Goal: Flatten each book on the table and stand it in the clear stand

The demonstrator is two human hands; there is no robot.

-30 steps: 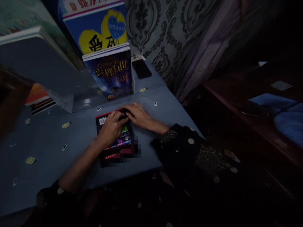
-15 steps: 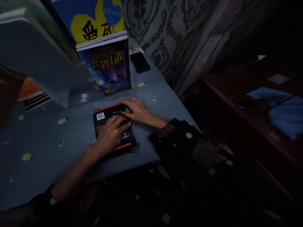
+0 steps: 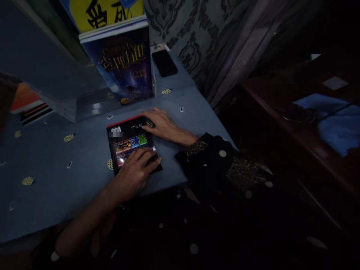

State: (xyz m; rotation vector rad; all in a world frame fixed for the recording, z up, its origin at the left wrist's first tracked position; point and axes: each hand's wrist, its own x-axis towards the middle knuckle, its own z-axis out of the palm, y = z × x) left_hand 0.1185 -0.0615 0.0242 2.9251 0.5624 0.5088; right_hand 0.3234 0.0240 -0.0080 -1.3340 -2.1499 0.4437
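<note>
A dark book (image 3: 131, 140) with a red strip along its top edge lies flat on the blue-grey tabletop, its back cover up. Small coloured pictures and a pale barcode label show on it. My left hand (image 3: 137, 167) rests over the lower part of the cover, fingers stretched out and lying flat. At the book's upper right corner, my right hand (image 3: 160, 123) touches the edge with its fingers spread and its thumb on the cover. Neither hand is wrapped round anything. The book's lower edge is partly hidden under my left hand.
Behind the book, several upright books, one a blue storybook (image 3: 123, 69), stand in a clear holder (image 3: 97, 108). A black phone (image 3: 164, 63) lies at the back right. Striped and orange items (image 3: 33, 107) sit at the left. Beyond the table's right edge is blue cloth (image 3: 334, 120).
My left hand has slid down the cover towards the near edge, uncovering the row of pictures. My right hand stays at the upper right corner. The view has tilted slightly downward.
</note>
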